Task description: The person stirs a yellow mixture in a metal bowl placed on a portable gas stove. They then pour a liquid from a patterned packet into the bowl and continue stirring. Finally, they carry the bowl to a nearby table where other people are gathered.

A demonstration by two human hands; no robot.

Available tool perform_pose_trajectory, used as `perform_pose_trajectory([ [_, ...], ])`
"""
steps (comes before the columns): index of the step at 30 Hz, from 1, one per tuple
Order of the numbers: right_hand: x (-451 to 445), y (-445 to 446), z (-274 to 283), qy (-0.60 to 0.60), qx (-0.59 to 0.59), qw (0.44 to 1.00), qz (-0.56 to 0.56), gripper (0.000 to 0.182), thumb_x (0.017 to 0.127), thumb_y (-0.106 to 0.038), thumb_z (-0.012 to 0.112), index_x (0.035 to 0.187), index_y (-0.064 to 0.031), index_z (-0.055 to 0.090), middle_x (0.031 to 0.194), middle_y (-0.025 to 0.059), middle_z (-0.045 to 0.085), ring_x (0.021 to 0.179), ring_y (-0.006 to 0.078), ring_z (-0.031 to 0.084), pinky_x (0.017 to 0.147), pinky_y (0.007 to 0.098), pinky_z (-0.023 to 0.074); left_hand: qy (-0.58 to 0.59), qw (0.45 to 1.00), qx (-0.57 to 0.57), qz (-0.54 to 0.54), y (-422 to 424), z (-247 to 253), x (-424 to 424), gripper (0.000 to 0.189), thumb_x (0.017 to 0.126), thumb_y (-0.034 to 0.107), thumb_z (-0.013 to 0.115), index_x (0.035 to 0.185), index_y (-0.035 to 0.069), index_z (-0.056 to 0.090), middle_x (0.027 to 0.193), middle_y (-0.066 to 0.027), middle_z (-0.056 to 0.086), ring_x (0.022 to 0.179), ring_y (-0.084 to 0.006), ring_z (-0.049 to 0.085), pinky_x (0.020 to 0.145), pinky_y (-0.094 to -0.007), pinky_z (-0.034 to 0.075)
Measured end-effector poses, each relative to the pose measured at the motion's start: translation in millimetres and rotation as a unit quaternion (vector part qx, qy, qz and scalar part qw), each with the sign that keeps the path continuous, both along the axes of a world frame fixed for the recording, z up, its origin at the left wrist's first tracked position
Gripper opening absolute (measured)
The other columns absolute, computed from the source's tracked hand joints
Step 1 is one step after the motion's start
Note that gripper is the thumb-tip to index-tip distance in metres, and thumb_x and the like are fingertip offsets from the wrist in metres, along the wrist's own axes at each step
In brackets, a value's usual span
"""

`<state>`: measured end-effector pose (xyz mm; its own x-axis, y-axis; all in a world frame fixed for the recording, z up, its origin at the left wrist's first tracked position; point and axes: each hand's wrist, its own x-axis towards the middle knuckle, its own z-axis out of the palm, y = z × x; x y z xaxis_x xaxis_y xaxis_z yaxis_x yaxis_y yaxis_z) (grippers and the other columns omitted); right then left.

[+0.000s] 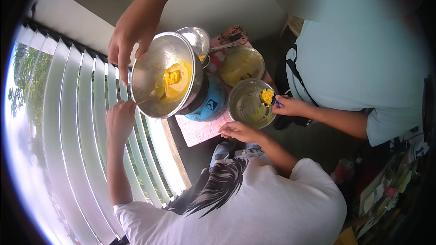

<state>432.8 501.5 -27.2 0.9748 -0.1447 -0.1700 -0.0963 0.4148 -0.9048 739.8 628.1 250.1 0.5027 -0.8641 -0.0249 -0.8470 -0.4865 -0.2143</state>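
My left hand (120, 117) grips the thin handle of a utensil (144, 100), whose end dips into a steel mixing bowl (150, 63). A yellow mixture (173, 77), with a thicker lump in its middle, lies in the tilted bowl. Another person's hand (134, 34) steadies that bowl by its upper left rim. My right hand (238, 131), loosely curled with nothing evident in it, hovers below a smeared steel bowl (238, 109). Over this second bowl, the other person's other hand (289, 105) holds a blue scoop (267, 98) full of yellow, soft lumps.
Beneath the tilted bowl stands a blue gas cylinder (207, 103) with a dark top, on a pink-covered table (192, 134). A yellow-smeared round pan (242, 64), another metal bowl (196, 39) and a patterned cloth (234, 35) are behind. Louvred glass slats (73, 109) line the left.
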Motion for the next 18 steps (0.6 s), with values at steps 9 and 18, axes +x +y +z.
perform_pose_trajectory([
  [9, -4, 14, 5, 0.037, 0.005, 0.998, 0.040, 0.027, 0.102, -0.015, 0.057, 0.117, 0.0059, 0.062, 0.101, 0.0095, 0.069, 0.090, 0.0133, 0.064, 0.084, 0.0275, 0.0519, 0.005, 0.998, -0.048, -0.044, -31, -8, -28, 0.015, 0.096, 0.021, 0.061, 0.091, 0.008, 0.068, 0.081, -0.0107, 0.063, 0.072, -0.0325, 0.065, 0.066, -0.0448, 0.051],
  [18, -11, 21, -13, 0.006, -0.027, 1.000, -0.002, 0.030, 0.102, -0.019, 0.058, 0.120, 0.0051, 0.062, 0.100, 0.0100, 0.069, 0.091, 0.0141, 0.065, 0.083, 0.0279, 0.0518, 0.005, 1.000, -0.007, -0.004, 29, 2, -16, 0.015, 0.095, 0.021, 0.061, 0.091, 0.009, 0.069, 0.085, -0.0108, 0.066, 0.075, -0.0337, 0.066, 0.067, -0.0454, 0.052],
])
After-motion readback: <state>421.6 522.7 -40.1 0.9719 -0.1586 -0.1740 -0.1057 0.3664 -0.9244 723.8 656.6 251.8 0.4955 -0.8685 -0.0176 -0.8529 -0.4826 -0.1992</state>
